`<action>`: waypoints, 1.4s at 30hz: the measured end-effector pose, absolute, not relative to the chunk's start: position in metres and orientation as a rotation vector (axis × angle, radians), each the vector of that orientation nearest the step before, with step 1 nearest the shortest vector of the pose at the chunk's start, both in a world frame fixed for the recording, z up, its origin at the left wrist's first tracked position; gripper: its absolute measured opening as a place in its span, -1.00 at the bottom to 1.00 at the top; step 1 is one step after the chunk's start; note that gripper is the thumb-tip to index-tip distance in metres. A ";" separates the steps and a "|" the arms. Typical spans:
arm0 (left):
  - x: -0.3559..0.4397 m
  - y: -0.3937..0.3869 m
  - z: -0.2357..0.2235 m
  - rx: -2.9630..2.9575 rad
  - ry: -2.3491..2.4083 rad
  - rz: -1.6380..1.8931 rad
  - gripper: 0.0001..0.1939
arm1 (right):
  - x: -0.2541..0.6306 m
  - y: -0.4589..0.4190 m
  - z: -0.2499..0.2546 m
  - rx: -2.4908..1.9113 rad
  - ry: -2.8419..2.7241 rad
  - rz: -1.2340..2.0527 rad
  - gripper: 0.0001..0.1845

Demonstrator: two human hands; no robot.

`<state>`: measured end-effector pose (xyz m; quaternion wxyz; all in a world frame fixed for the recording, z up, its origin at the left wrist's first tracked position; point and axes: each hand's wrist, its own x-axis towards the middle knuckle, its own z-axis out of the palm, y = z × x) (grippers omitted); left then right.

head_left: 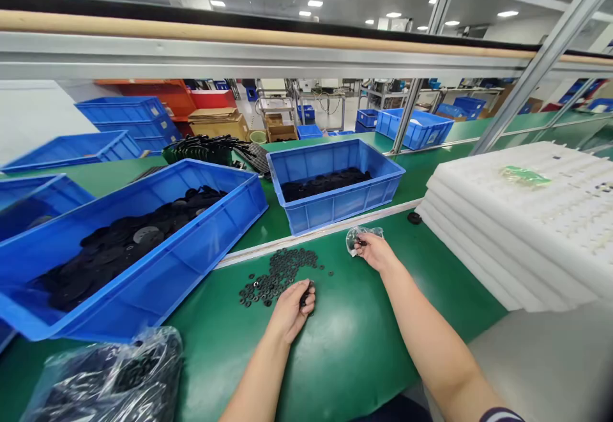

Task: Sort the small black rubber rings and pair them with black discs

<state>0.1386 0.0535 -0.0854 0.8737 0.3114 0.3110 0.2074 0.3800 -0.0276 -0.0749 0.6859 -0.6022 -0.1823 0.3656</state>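
Note:
My left hand (pixel 293 307) is curled closed around small black rings, partly hidden by the fingers, just above the green tabletop. Beside it a loose pile of small black rings (pixel 282 272) lies spread out, with a few strays to its right. Farther right, my right hand (pixel 376 251) pinches at a small clear plastic bag (pixel 353 235) near the pale strip across the table. Something dark shows at its fingertips, too small to make out fully.
A long blue bin (pixel 201 256) of flat black discs stands left; another blue bin (pixel 335 208) with black pieces sits ahead. A large plastic bag (pixel 110 377) of black parts lies front left. White foam sheets (pixel 479 237) are stacked right, near a black round part (pixel 414 218).

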 end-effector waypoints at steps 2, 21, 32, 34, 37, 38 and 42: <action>0.131 0.052 -0.086 0.646 0.664 0.441 -0.67 | 0.365 -0.028 -0.071 -1.255 -0.363 0.895 -0.75; 0.127 0.049 -0.101 0.972 0.832 0.560 -0.68 | 0.259 -0.017 -0.097 -1.496 -0.738 1.096 -0.74; 0.126 0.049 -0.101 0.934 0.789 0.522 -0.68 | 0.254 -0.021 -0.096 -1.683 -1.227 0.597 -0.96; 0.126 0.049 -0.100 0.899 0.777 0.496 -0.67 | 0.253 -0.022 -0.096 -1.694 -1.324 0.500 -0.92; 0.125 0.049 -0.099 0.915 0.804 0.488 -0.65 | 0.252 -0.023 -0.096 -1.704 -1.422 0.444 -0.87; 0.125 0.048 -0.099 0.945 0.823 0.494 -0.65 | 0.253 -0.023 -0.096 -1.710 -1.436 0.440 -0.87; 0.125 0.045 -0.098 1.096 0.887 0.528 -0.66 | 0.254 -0.024 -0.094 -1.748 -1.392 0.483 -0.88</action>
